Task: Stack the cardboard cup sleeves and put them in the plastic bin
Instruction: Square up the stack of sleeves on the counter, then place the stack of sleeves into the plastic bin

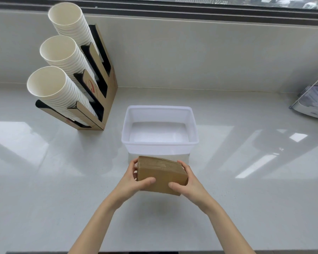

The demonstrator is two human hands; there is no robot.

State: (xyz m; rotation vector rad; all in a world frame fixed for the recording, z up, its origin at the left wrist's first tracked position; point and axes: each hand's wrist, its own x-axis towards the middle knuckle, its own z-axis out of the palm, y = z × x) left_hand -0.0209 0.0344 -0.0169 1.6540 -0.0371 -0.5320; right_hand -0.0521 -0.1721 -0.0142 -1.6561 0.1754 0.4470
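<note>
While gripping the sleeve stack (162, 174), both hands (134, 182) hover before the bin (160, 143).

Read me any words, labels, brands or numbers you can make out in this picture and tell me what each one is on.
None can be read.
Cup holder: red markings and some lettering on its dividers, too blurred and cut off to read.
Stack of cardboard cup sleeves, held between the left hand and right hand: no print visible.
Plastic bin: no label visible.
Paper cups: plain white.
</note>
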